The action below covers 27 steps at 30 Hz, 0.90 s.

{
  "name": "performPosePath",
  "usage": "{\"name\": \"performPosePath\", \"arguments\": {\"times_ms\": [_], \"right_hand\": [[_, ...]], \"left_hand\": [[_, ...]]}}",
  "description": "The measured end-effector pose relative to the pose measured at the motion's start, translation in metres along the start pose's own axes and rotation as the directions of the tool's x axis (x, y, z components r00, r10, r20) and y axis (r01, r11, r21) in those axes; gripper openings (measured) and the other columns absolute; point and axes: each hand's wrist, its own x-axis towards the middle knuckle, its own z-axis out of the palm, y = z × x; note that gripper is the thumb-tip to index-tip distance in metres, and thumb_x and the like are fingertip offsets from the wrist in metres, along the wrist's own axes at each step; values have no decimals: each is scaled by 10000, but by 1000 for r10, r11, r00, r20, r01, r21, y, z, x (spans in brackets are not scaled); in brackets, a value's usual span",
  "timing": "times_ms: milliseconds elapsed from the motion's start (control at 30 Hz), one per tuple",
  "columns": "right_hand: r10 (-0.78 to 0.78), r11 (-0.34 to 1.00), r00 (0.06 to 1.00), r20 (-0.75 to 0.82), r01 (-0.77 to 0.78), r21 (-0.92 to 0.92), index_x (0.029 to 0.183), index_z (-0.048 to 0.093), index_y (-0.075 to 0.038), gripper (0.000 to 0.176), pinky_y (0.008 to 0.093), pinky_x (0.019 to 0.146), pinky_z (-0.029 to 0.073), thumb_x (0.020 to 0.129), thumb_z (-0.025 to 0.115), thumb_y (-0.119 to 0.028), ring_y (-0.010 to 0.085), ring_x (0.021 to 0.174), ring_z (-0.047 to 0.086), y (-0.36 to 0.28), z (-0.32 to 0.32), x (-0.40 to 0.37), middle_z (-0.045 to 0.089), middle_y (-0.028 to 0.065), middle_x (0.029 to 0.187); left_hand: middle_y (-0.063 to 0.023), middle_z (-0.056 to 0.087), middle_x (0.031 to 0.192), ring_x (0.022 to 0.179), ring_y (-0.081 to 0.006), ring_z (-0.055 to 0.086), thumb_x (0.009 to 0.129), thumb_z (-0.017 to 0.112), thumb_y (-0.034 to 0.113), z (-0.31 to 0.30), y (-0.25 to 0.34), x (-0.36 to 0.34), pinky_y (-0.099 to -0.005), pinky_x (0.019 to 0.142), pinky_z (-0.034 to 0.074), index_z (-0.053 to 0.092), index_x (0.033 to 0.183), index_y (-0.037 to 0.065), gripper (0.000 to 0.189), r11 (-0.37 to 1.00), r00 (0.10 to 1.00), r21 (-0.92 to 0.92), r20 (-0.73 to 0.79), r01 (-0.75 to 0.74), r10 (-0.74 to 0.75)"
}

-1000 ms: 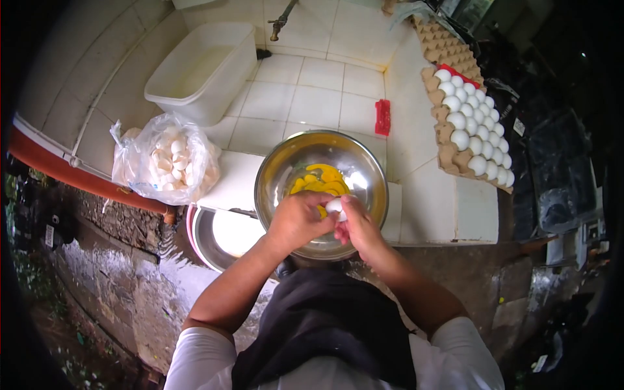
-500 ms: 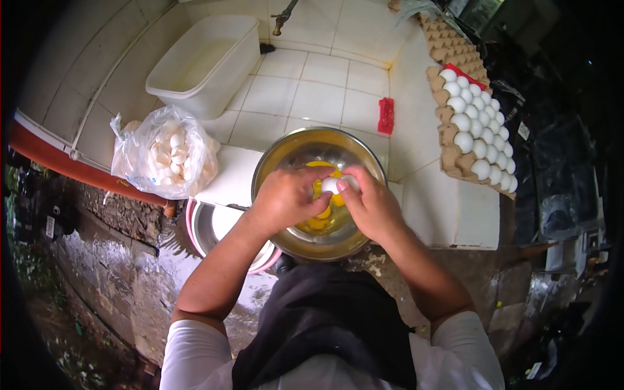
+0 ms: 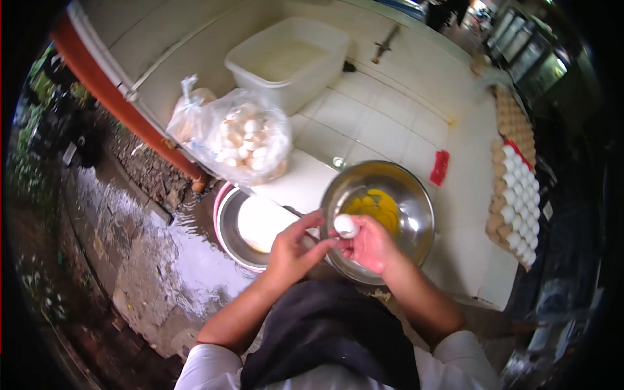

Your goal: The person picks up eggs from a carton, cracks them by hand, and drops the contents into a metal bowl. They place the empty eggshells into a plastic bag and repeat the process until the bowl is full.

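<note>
Both hands meet at the near-left rim of a steel bowl (image 3: 416, 195) that holds several yellow yolks (image 3: 376, 207). My right hand (image 3: 372, 246) grips a white egg (image 3: 345, 225) in its fingertips. My left hand (image 3: 292, 249) touches the same egg from the left with its fingers spread. Left of the hands, lower than the counter, sits a pink-rimmed steel basin (image 3: 229, 229) with white liquid in it.
A clear plastic bag of eggshells (image 3: 244, 138) lies on the tiled counter (image 3: 380, 123), with a white tub (image 3: 286, 58) behind it. A cardboard tray of white eggs (image 3: 517, 208) stands at right, a red object (image 3: 440, 167) near the bowl. Wet ground lies at left.
The view has swung left. The hands with the egg have moved from over the bowl's middle to its near-left rim, toward the basin.
</note>
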Motion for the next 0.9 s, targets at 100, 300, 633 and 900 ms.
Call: {"name": "performPosePath", "arguments": {"times_ms": [100,300,633,900], "right_hand": [[12,992,999,50,-6,-124,1216,551,-75,407,291,672,491,970,454,-385,161,801,656,-20,51,44,683,98,1084],[-147,945,986,73,162,-286,1323,473,-34,566,307,729,522,986,461,-489,183,923,653,-68,152,156,648,123,1158],[-496,-221,663,561,528,-820,1381,500,-71,605,380,916,494,871,692,-332,268,1115,611,12,127,45,570,144,1313],[-707,-284,568,422,318,-905,1286,566,-98,522,405,887,519,810,756,-193,287,1073,638,35,59,-89,625,114,1183]], "left_hand": [[-93,679,1049,812,-69,587,861,709,36,-41,-11,-15,-201,640,469,564,1265,-24,433,881,927,-396,-154,258,-341],[-82,681,959,744,-90,596,909,689,114,-80,-31,-27,-226,661,481,582,1223,-36,363,858,883,-406,-206,316,-422],[-145,535,1318,1154,-275,556,951,357,655,-78,-1,-2,-409,903,500,426,1390,35,763,523,850,-776,33,353,-526],[-158,375,1480,1288,-251,453,954,432,594,-1,31,-4,-387,1037,414,191,1524,8,853,567,718,-527,673,634,-178]]}}
